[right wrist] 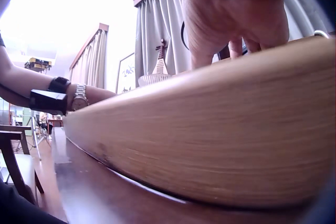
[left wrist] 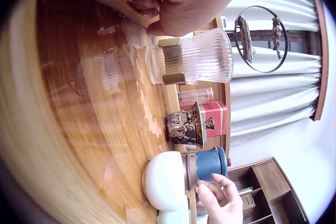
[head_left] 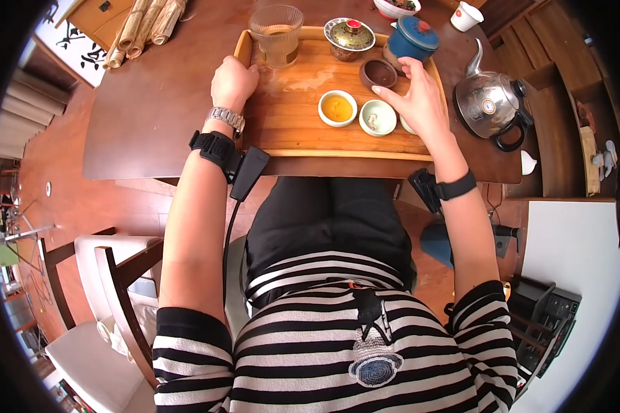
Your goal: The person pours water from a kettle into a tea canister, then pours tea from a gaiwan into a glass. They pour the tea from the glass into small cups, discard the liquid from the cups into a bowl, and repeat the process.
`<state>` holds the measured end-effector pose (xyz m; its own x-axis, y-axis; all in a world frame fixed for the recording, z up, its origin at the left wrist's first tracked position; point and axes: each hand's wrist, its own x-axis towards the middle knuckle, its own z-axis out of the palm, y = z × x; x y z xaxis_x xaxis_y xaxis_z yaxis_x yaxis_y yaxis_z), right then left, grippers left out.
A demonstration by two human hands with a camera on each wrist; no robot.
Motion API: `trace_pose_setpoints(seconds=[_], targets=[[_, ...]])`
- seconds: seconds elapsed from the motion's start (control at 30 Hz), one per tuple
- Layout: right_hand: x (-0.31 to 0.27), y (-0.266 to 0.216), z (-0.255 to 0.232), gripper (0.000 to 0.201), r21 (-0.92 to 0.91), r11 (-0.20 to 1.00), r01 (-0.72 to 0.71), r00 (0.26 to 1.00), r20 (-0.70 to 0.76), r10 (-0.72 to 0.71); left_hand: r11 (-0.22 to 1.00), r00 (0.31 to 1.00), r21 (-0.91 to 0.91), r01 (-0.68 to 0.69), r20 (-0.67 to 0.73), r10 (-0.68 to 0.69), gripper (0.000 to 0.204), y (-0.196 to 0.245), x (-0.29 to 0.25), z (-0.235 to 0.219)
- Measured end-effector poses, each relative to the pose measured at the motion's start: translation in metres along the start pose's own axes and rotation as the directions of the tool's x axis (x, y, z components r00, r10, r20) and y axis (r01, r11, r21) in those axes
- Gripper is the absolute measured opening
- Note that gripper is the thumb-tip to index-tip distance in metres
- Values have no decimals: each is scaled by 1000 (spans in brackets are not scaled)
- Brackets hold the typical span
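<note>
Left hand [head_left: 233,84], left of centre near the top of the head view, is curled over the left wall of the wooden tea tray [head_left: 337,155], which is judged stiff, fairly heavy when loaded, and best held by its walls. Just to the right, a ribbed glass pitcher [head_left: 275,41] is seen; it is probably easily cracked. Further right, a filled white teacup [head_left: 337,124] is set near the tray's front, with a pale green teacup [head_left: 377,110] just beside it. Above these, right of centre in the frame, the brown teacup [head_left: 377,74] is flanked by the parted thumb and fingers of the right hand [head_left: 420,100]; whether its rim is touched cannot be told. Small clay ware is suggested: light, rigid, brittle, perhaps slippery when wet, and best pinched on opposite sides below the rim. At upper right, a metal kettle [head_left: 487,103] is seen.
</note>
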<state>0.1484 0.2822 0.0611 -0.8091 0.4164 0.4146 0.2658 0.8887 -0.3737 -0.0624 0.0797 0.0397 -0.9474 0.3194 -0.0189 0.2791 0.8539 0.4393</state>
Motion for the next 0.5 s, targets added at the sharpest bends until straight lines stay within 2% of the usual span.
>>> trace_pose_setpoints(seconds=[0.07, 0.13, 0.37, 0.5], targets=[[6, -3, 6, 62, -16, 999, 40, 998, -47, -41, 1000, 1000, 2, 6, 6, -6, 45, 0, 0, -1], [10, -11, 7, 62, -86, 996, -37, 999, 30, 40, 1000, 1000, 5, 8, -3, -8, 45, 1, -1, -1], [13, -5, 20, 64, -101, 994, -33, 999, 12, 34, 1000, 1000, -8, 13, 7, -13, 45, 3, -3, -4], [13, -8, 16, 66, -79, 995, -61, 996, 61, 66, 1000, 1000, -5, 2, -9, -2, 45, 2, -2, -2]])
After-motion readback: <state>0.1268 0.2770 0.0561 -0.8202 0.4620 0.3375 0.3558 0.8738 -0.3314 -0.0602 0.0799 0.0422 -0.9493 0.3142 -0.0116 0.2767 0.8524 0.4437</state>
